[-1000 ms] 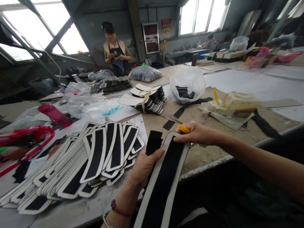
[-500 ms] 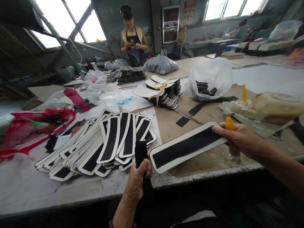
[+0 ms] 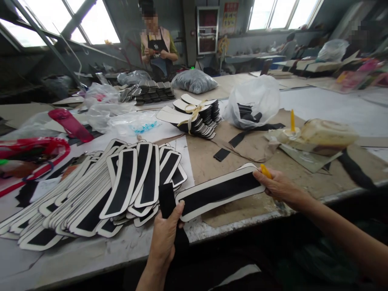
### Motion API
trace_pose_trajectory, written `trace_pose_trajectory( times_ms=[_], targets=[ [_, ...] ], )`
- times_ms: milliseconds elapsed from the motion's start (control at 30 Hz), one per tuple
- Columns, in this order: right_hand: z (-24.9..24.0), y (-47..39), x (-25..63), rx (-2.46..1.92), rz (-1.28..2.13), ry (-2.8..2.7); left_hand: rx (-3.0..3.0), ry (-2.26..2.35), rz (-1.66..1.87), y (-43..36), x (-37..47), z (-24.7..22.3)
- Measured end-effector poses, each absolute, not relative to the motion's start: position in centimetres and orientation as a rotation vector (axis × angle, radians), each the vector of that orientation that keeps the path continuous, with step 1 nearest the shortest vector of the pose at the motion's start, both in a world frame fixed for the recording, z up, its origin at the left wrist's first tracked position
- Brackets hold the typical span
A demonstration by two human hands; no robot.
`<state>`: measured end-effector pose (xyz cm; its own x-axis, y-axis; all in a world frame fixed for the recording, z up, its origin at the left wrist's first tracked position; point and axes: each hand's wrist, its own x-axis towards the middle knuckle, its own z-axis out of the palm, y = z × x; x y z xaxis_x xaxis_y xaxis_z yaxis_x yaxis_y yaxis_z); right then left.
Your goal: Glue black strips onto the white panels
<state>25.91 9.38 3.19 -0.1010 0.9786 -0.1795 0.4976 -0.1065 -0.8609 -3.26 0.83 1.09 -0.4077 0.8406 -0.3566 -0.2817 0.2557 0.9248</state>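
Note:
A long white panel with a black strip along its middle is stretched between my hands above the table's front edge. My right hand pinches its right end between thumb and fingers. A yellow handle sticks out of that same hand; the tool's lower part is mostly hidden. In my closed left hand is a loose black strip, its upper end standing above the fist and its tail hanging below. The left thumb lies at the panel's left end; whether it grips the panel I cannot tell.
Similar panels lie in a fanned pile on the left. Behind are tied bundles, a clear bag of black pieces and a yellowed plastic container. A person stands across the table.
My right hand has come lower and closer to the left one, and the yellow handle has tilted. My left thumb has moved onto the panel's left end. The view has swung right.

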Motion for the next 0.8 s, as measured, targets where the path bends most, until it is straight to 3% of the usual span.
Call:
trace_pose_trajectory(
  times_ms=[167, 400, 800],
  targets=[
    [3.6, 9.4, 25.6, -1.659, 0.990, -1.782, 0.524, 1.516, 1.379, 0.8, -3.3, 0.7],
    [3.8, 8.7, 25.5, -1.657, 1.020, -1.913, 0.491, 1.546, 1.450, 0.8, -3.1, 0.7],
    [3.6, 8.6, 26.0, -1.576, 1.280, -1.798, 0.366, 1.501, 1.495, 1.2, -3.3, 1.2]
  ],
)
